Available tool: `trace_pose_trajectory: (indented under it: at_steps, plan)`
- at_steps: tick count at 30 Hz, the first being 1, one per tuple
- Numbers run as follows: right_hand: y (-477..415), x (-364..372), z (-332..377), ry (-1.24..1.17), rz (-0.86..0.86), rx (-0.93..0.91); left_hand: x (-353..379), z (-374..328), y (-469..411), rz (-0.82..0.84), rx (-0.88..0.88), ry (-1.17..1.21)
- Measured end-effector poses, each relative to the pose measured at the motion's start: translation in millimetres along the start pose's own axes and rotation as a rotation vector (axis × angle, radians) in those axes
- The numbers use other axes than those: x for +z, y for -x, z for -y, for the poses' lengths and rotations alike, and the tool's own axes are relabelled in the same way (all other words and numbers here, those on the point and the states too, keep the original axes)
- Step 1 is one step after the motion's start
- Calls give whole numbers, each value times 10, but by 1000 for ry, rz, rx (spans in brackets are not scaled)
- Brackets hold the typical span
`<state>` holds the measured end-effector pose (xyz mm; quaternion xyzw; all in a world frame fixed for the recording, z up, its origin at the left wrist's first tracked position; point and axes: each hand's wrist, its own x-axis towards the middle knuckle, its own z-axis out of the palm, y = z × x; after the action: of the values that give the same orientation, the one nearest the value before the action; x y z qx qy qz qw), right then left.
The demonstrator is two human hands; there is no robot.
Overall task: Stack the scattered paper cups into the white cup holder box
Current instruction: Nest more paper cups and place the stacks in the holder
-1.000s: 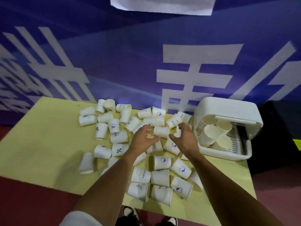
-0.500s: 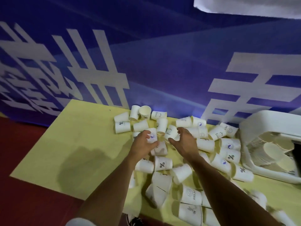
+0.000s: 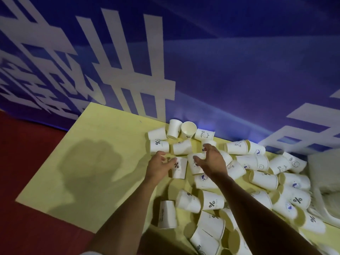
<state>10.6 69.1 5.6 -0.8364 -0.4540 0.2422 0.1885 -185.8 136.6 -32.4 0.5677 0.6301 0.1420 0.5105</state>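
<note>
Shifted leftward, the right hand (image 3: 211,161) pinches a light, crushable paper cup (image 3: 199,155) by its wall; left hand (image 3: 159,167) hangs loosely curled, empty

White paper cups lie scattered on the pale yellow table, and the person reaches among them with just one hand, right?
Not one hand: the head view shows both the left hand and the right hand reaching among the white paper cups scattered on the pale yellow table.

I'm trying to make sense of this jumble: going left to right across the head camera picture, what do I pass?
Red floor → yellow table → left hand → % cup → right hand → white cup holder box.
</note>
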Motion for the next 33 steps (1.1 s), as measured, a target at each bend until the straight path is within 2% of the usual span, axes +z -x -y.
trace_pose_trajectory:
  at_steps: [7, 20, 26, 33]
  plan:
    - [-502, 207, 78, 63, 30, -41, 5, 96, -417, -170, -196, -6]
    - [-1259, 565, 206, 132, -171, -23, 92, -50, -960, -420, -463, 165]
    - [-1337, 705, 245, 107, -206, 15, 101, -8, -1034, -417, -408, 206]
    - [-1174, 533, 353, 47, -235, -31, 3, -51, -878, -406, -308, 208]
